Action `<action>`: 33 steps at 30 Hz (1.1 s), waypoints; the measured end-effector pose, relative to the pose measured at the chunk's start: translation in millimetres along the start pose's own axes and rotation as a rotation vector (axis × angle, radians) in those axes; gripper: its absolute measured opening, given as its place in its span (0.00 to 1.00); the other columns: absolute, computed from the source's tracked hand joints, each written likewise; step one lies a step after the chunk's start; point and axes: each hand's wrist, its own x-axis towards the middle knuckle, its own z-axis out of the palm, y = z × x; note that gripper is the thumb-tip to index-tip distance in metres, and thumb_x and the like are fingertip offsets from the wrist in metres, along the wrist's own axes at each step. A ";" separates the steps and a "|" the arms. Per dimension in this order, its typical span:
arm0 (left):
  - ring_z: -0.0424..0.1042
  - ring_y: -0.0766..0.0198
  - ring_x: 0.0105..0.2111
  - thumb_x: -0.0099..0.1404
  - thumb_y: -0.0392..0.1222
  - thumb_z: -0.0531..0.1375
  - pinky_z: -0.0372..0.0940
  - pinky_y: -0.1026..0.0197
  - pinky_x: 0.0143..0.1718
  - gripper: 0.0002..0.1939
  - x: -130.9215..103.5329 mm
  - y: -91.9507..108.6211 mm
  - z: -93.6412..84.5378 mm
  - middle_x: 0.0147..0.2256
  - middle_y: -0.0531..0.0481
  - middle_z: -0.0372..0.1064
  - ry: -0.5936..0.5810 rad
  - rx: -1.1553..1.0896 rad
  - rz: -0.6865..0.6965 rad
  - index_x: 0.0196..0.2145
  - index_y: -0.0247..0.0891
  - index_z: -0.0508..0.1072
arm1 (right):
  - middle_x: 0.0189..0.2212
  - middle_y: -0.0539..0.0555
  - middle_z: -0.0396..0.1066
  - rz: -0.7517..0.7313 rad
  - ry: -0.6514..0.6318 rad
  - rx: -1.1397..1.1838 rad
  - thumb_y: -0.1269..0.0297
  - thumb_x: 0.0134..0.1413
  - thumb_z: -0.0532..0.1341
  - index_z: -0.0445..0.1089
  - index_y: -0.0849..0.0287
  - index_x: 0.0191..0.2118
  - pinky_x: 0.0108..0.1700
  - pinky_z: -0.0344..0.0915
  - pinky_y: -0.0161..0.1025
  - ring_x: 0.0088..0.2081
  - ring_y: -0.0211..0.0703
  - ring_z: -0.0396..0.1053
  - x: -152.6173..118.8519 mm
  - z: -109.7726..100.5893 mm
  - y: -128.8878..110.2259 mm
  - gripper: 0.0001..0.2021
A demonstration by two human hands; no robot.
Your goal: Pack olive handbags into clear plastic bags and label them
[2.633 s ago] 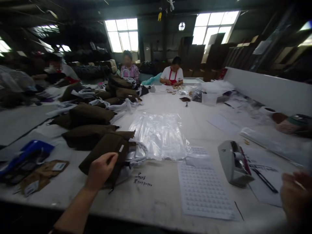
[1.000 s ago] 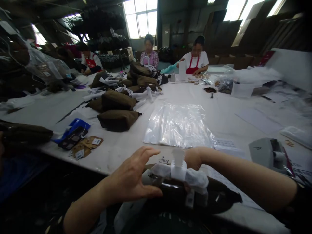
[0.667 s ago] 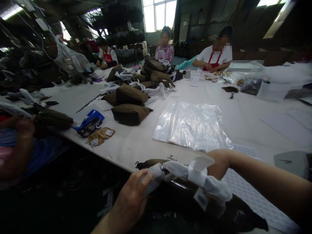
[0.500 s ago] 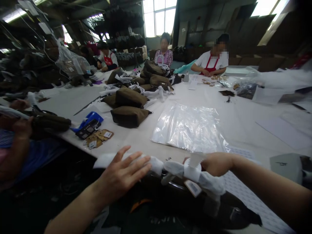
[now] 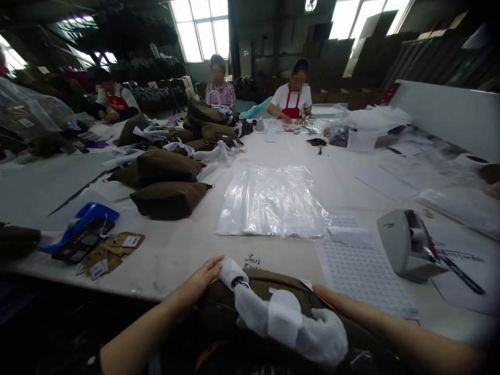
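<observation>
A dark olive bag point(image 5: 269, 281) lies at the near table edge, its handle wrapped in white material point(image 5: 253, 312). My left hand point(image 5: 207, 273) rests at the bag's left end beside the wrapping, fingers close together and partly hidden. On the bag's right side is my right hand point(image 5: 322, 294), its fingers mostly hidden behind the bag and wrapping. Beyond the bag lies a stack of clear plastic sleeves point(image 5: 273, 203). Handwriting marks the white table point(image 5: 187, 260) just past the bag.
Olive bags point(image 5: 167, 198) are piled at the left-centre, near a blue tape dispenser point(image 5: 84, 224) and brown tags point(image 5: 113, 252). A grey dispenser point(image 5: 406, 245) and printed sheet point(image 5: 363, 265) lie right. Several people sit or stand across the table.
The view has swung right. The bag's top has tilted into view, and its wrapped handle now hangs toward me. My left hand has moved from over the wrapping to the bag's left end.
</observation>
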 end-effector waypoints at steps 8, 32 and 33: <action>0.48 0.47 0.60 0.57 0.53 0.59 0.52 0.50 0.57 0.25 9.8 -22.7 -8.8 0.63 0.43 0.41 0.081 0.053 0.673 0.50 0.41 0.65 | 0.56 0.58 0.58 -0.282 0.315 -0.158 0.49 0.51 0.57 0.55 0.54 0.57 0.58 0.51 0.54 0.56 0.54 0.56 35.8 -25.9 -46.0 0.28; 0.38 0.47 0.62 0.61 0.34 0.54 0.40 0.34 0.57 0.38 106.9 -34.7 54.2 0.62 0.38 0.42 0.406 1.084 0.986 0.63 0.43 0.37 | 0.63 0.61 0.40 -0.427 0.501 -1.004 0.56 0.54 0.53 0.42 0.65 0.63 0.61 0.34 0.61 0.63 0.58 0.33 116.7 42.7 -26.7 0.35; 0.38 0.46 0.62 0.60 0.35 0.55 0.38 0.34 0.57 0.38 111.0 -37.6 54.4 0.62 0.39 0.43 0.418 1.106 0.978 0.63 0.44 0.39 | 0.63 0.61 0.40 -0.406 0.468 -1.005 0.56 0.54 0.53 0.43 0.66 0.63 0.61 0.34 0.61 0.64 0.58 0.33 124.5 42.9 -23.8 0.35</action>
